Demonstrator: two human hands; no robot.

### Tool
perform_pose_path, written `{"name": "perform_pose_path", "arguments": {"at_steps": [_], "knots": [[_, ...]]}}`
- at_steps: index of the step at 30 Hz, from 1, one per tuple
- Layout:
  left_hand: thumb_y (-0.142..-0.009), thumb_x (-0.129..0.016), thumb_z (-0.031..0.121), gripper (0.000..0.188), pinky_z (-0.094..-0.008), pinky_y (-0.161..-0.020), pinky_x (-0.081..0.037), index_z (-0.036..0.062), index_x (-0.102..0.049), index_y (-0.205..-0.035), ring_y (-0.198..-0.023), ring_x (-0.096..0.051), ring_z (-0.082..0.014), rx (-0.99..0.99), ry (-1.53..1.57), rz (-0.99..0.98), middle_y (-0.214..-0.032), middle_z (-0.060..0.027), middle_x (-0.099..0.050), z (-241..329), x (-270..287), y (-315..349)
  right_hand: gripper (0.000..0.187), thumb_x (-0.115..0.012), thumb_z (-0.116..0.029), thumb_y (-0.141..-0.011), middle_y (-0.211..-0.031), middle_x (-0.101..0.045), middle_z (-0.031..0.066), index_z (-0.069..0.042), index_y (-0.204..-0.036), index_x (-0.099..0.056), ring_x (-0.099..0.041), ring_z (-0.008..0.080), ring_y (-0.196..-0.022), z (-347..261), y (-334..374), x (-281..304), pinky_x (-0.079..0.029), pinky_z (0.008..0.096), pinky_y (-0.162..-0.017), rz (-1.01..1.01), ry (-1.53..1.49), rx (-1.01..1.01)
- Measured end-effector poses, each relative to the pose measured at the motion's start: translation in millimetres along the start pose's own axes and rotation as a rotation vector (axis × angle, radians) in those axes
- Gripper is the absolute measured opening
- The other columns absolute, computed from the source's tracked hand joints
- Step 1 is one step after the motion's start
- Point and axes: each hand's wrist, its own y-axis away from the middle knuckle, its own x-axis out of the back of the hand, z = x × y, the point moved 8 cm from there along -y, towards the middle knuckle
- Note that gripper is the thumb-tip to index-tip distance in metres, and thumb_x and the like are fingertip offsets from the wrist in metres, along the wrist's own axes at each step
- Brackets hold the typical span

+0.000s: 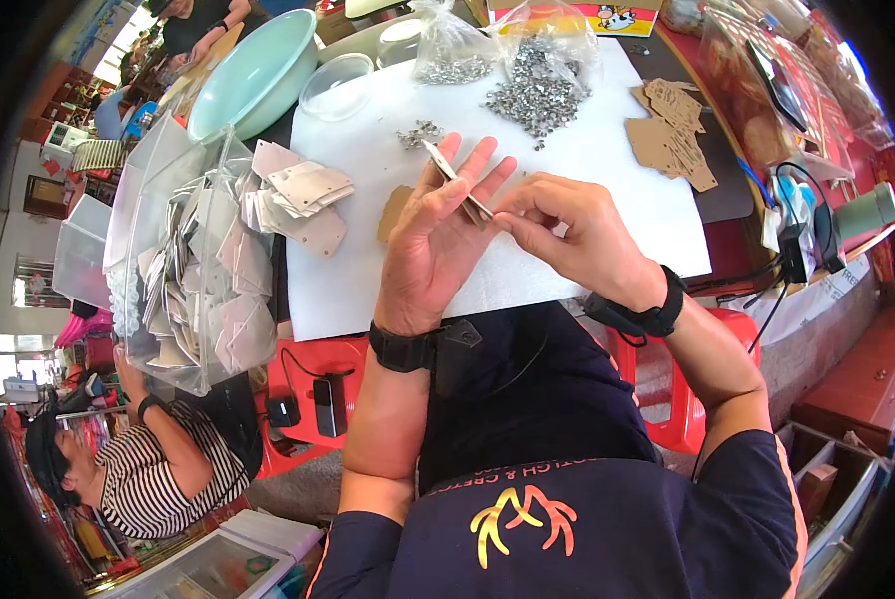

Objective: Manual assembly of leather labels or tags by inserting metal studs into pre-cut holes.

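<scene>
Above the white sheet (337, 290), my left hand (417, 250) is palm up and grips a small thin card (453, 180) under its thumb, with the other fingers stretched out. The card is seen nearly edge-on. My right hand (579, 225) meets the card's lower end in a pinch; whatever its fingertips hold is too small to make out. Partly behind my left hand lies a brown card (395, 208). A small heap of metal pieces (419, 134) sits just beyond my fingers. Farther back, a larger heap of shiny metal pieces (537, 100) spills from a clear plastic bag (557, 35).
Pale cards (302, 195) lie at the left beside a clear bin (198, 379) full of cards. Brown cards (672, 140) are stacked at the right. A green basin (258, 80) and a clear tub (337, 90) stand far left. Another person (168, 459) is at the left.
</scene>
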Motion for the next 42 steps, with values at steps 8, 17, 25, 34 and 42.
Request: {"name": "perform_pose_path", "arguments": {"at_steps": [8, 17, 25, 34, 42], "knots": [[-0.091, -0.056, 0.013, 0.069, -0.0518, -0.115, -0.024, 0.0003, -0.021, -0.148, -0.141, -0.026, -0.0363, -0.005, -0.036, 0.053, -0.153, -0.0222, -0.025, 3, 1, 3, 0.009, -0.071, -0.007, -0.082, -0.074, -0.059, 0.0092, -0.002, -0.087, -0.065, -0.057, 0.0181, -0.054, -12, 5, 2, -0.045, 0.0293, -0.050, 0.130, 0.090, 0.129], [-0.086, -0.060, 0.003, 0.072, -0.0460, -0.106, -0.037, -0.0021, -0.021, -0.147, -0.127, -0.043, -0.0281, 0.021, -0.193, 0.175, -0.134, -0.0158, -0.044, 8, 2, 11, 0.009, -0.071, -0.006, -0.081, -0.074, -0.061, 0.0080, -0.004, -0.086, -0.065, -0.059, 0.0186, -0.055, -18, 6, 4, -0.047, 0.0299, -0.050, 0.213, 0.166, 0.197], [-0.082, -0.051, 0.002, 0.067, -0.0509, -0.116, -0.023, 0.0035, -0.033, -0.146, -0.141, -0.028, -0.0385, -0.055, -0.239, 0.045, -0.151, -0.0223, -0.031, 12, -10, 12, 0.015, -0.073, 0.000, -0.079, -0.084, -0.065, 0.0088, -0.001, -0.091, -0.064, -0.062, 0.0153, -0.060, -20, 10, 3, -0.050, 0.0262, -0.053, 0.175, 0.224, 0.257], [-0.081, -0.054, -0.002, 0.074, -0.0499, -0.109, -0.037, 0.0007, -0.023, -0.148, -0.129, -0.045, -0.0354, -0.066, -0.310, 0.133, -0.133, -0.0160, -0.049, 16, -5, 12, 0.014, -0.073, -0.007, -0.076, -0.078, -0.062, 0.0072, -0.006, -0.086, -0.062, -0.063, 0.0241, -0.063, -24, 12, 1, -0.051, 0.0336, -0.054, 0.261, 0.243, 0.362], [-0.076, -0.054, 0.002, 0.081, -0.0515, -0.111, -0.035, 0.0011, -0.023, -0.150, -0.129, -0.046, -0.0357, -0.085, -0.341, 0.027, -0.136, -0.0188, -0.047, 31, 0, 22, 0.012, -0.070, -0.007, -0.080, -0.081, -0.063, 0.0101, -0.004, -0.089, -0.064, -0.062, 0.0232, -0.062, -10, 6, 31, -0.050, 0.0330, -0.055, 0.207, 0.201, 0.148]]}}
